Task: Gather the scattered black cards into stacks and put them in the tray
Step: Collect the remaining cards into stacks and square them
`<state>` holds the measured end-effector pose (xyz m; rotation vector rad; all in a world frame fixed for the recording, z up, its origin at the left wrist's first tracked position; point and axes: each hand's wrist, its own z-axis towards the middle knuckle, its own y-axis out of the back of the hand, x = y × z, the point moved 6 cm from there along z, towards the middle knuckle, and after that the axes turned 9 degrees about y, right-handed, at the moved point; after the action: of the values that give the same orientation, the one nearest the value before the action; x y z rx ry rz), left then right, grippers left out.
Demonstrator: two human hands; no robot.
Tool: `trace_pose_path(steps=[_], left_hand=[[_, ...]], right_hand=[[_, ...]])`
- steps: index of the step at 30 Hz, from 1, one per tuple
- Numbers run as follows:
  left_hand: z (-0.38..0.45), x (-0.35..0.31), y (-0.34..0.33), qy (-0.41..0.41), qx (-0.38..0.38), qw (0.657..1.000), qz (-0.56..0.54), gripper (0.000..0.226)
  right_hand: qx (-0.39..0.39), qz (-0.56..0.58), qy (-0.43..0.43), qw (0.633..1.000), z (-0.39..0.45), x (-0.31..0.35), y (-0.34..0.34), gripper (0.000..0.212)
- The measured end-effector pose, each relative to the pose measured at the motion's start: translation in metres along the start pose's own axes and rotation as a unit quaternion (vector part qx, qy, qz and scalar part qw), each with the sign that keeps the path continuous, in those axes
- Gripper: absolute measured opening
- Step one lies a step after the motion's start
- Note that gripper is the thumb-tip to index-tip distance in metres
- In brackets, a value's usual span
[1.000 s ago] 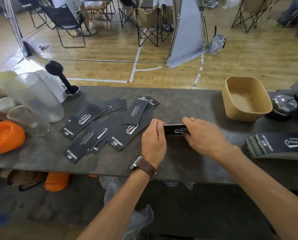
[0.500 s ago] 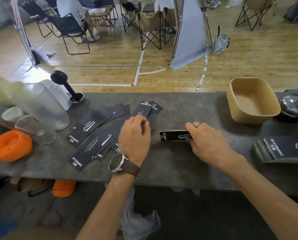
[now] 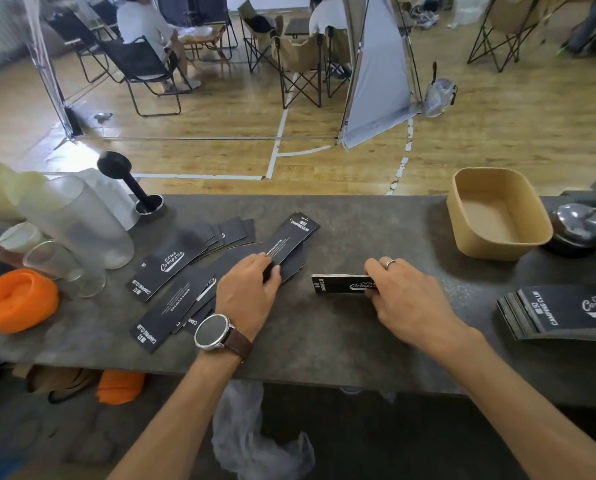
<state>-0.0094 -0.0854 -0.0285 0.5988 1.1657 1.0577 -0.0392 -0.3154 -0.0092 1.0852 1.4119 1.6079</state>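
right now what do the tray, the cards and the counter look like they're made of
Tray: apparently kraft paperboard or pressed fibre, matte tan with thin walls.
Black cards: likely matte printed cardstock, thin and flat with white lettering.
Counter: dark grey mottled slab, stone or a stone-look laminate; cannot tell which.

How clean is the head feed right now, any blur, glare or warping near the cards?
Head view: the card print is sharp on the stack in the right hand; slight smear at the left hand fingertips; wide-angle bending bows the table edge; soft window glare on the floor, none on the scattered cards.
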Motion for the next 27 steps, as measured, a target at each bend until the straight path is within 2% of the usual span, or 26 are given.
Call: trace_pose_path(steps=[3, 6, 9, 11, 13, 17, 20, 24, 27], left_hand=[[-0.002, -0.004, 0.010, -0.037, -0.025, 0.999, -0.028, 0.022], [-0.006, -0.009, 0.027, -0.071, -0.084, 0.994, -0.029, 0.016], [-0.013, -0.026, 0.042, -0.154, -0.130, 0.980, 0.007, 0.011], [-0.018, -0.033, 0.041, -0.214, -0.115, 0.970, 0.021, 0.010], [-0.021, -0.031, 0.038, -0.230, -0.103, 0.967, 0.028, 0.010], [-0.020, -0.028, 0.032, -0.214, -0.062, 0.975, 0.013, 0.005], [-0.007, -0.035, 0.033, -0.189, -0.019, 0.982, 0.004, 0.010], [0.011, -0.051, 0.023, -0.207, 0.065, 0.976, 0.027, 0.016], [0.023, -0.053, 0.018, -0.170, 0.115, 0.979, -0.011, 0.012]], right_hand=[[-0.005, -0.003, 0.003, 1.000, -0.003, 0.001, -0.001, 0.015], [-0.014, -0.007, 0.004, 1.000, -0.004, 0.004, -0.002, 0.014], [-0.015, -0.003, -0.001, 1.000, -0.006, 0.003, -0.003, 0.013], [-0.018, 0.001, -0.001, 1.000, -0.005, 0.003, -0.002, 0.013], [-0.017, 0.003, -0.002, 1.000, -0.005, 0.003, -0.002, 0.013], [-0.016, 0.002, -0.002, 1.000, -0.004, 0.004, -0.001, 0.012], [-0.012, 0.007, -0.007, 1.000, -0.004, 0.002, -0.002, 0.012], [-0.012, 0.013, -0.009, 1.000, -0.002, 0.001, -0.002, 0.015], [-0.012, 0.024, -0.010, 1.000, -0.002, 0.001, 0.000, 0.015]])
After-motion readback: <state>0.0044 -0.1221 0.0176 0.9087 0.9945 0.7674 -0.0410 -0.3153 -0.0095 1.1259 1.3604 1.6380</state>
